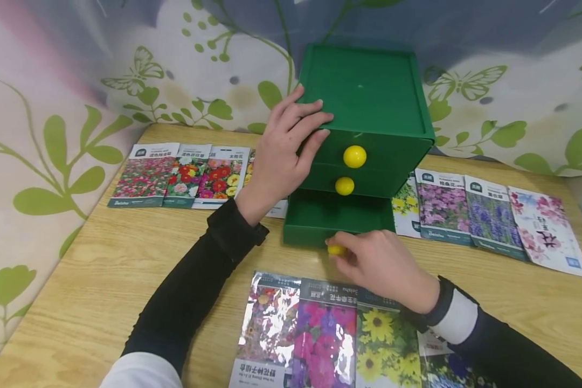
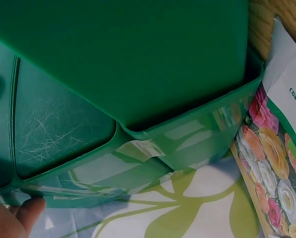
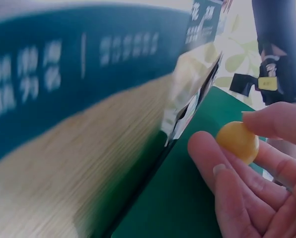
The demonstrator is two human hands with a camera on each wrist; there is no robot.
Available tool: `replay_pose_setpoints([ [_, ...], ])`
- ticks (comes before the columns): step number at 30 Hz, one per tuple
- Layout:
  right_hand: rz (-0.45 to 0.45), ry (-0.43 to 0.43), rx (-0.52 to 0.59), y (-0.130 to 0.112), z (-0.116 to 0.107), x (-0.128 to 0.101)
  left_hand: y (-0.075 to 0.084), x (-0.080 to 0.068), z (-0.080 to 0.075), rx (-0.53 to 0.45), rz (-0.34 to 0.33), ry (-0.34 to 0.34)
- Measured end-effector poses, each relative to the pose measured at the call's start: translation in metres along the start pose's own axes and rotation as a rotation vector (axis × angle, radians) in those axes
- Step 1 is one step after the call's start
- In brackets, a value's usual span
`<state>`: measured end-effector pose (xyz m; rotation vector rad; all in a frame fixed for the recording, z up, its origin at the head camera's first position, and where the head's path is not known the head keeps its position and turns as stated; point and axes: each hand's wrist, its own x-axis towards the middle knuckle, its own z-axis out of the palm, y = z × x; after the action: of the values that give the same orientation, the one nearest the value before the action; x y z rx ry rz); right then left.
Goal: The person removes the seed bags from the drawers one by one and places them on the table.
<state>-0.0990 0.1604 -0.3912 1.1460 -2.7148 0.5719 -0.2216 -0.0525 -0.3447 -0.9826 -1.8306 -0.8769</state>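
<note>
A green cabinet with drawers (image 1: 368, 91) stands against the patterned backdrop. Its bottom drawer (image 1: 305, 236) is pulled out, and the part of its inside that shows holds nothing visible. My left hand (image 1: 288, 145) rests on the cabinet's upper left edge, fingers lying over the top; in the left wrist view its fingertips (image 2: 31, 210) touch the green plastic. With thumb and fingers, my right hand (image 1: 383, 264) pinches the bottom drawer's round yellow knob (image 1: 336, 250), seen closely in the right wrist view. Two more yellow knobs (image 1: 354, 157) are on the closed drawers above.
Flower seed packets (image 1: 143, 175) lie in a row left of the cabinet, partly behind my left arm. More packets (image 1: 443, 207) lie to its right. In front, several larger packets (image 1: 325, 334) overlap, some under my right forearm. Wooden tabletop (image 1: 102, 285) shows around them.
</note>
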Motion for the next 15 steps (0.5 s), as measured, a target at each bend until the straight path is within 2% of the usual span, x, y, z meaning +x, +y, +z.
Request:
replay_pose_setpoints([
  [15,0.072,-0.016,0.006,0.030,0.009,0.023,0.002,0.000,0.000,0.004,-0.011,0.011],
])
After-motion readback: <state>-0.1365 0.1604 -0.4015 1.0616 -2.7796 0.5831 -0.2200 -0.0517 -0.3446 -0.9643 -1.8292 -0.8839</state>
